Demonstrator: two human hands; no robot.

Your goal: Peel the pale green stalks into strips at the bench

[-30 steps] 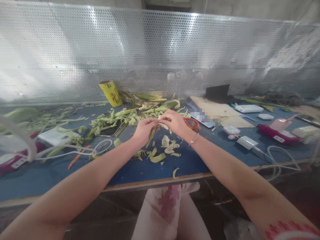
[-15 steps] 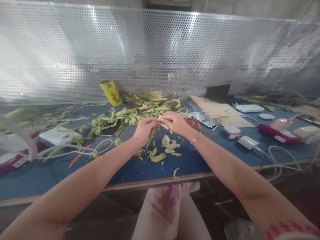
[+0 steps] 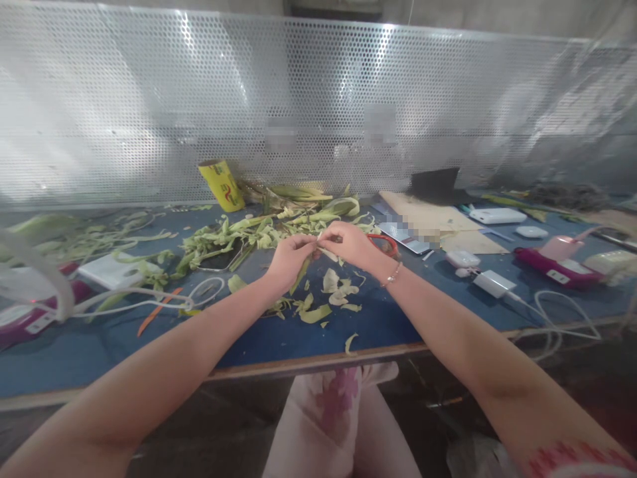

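Note:
Over the middle of the table, my left hand (image 3: 289, 261) and my right hand (image 3: 347, 243) meet fingertip to fingertip. A green leafy strip (image 3: 300, 275), which looks like corn husk, hangs from my left hand's pinch. My right hand's thumb and finger are closed on a pale strip (image 3: 328, 255) at the same spot; whether the two are one piece is hidden. Curled pale petals (image 3: 339, 287) and green scraps (image 3: 314, 313) lie just below my hands. Behind them spreads a heap of green folded strips (image 3: 259, 229).
A yellow tube (image 3: 222, 186) leans against the perforated metal screen (image 3: 318, 86). Orange-handled scissors (image 3: 391, 245), or a similar loop, lie beside a phone (image 3: 405, 238) and cardboard (image 3: 428, 212). White cables (image 3: 562, 305), a charger (image 3: 494, 283) and purple power strips (image 3: 557, 267) flank both sides.
My fingertips have shifted slightly, with my right fingers pressing closer to the left ones. Both arms and the things on the table stay where they were.

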